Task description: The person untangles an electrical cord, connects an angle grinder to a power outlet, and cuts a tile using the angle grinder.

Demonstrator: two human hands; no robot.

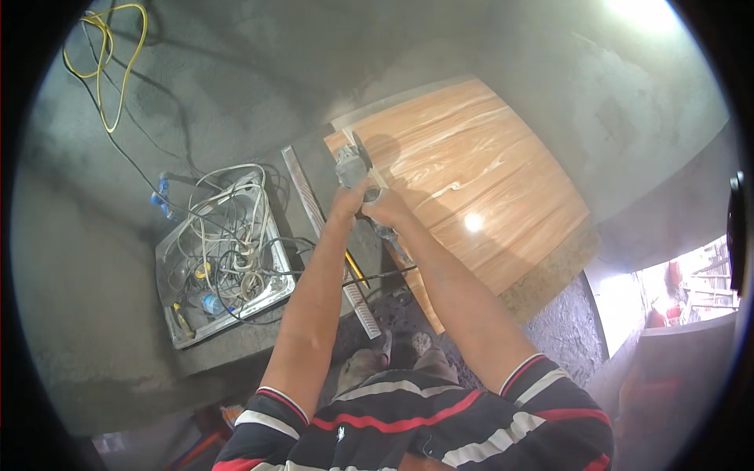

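Both my hands are closed around a dusty angle grinder (351,166). My left hand (353,199) grips it near its grey head, and my right hand (386,207) wraps its body just behind. The dark disc stands at the left edge of a glossy wood-patterned tile (479,173), near its far corner; whether it touches the tile is hard to make out. A narrow strip (424,298) with the same wood pattern lies along that edge, partly hidden by my hands and the tool. The grinder's cable runs under my forearms.
A long metal straightedge (306,188) and a yellow-and-black pencil (356,268) lie left of the tile. A metal sink-like tray (287,263) holds tangled cables, tape and a yellow-handled tool. A yellow cord (141,47) loops at upper left. Dust hangs over the grey surface.
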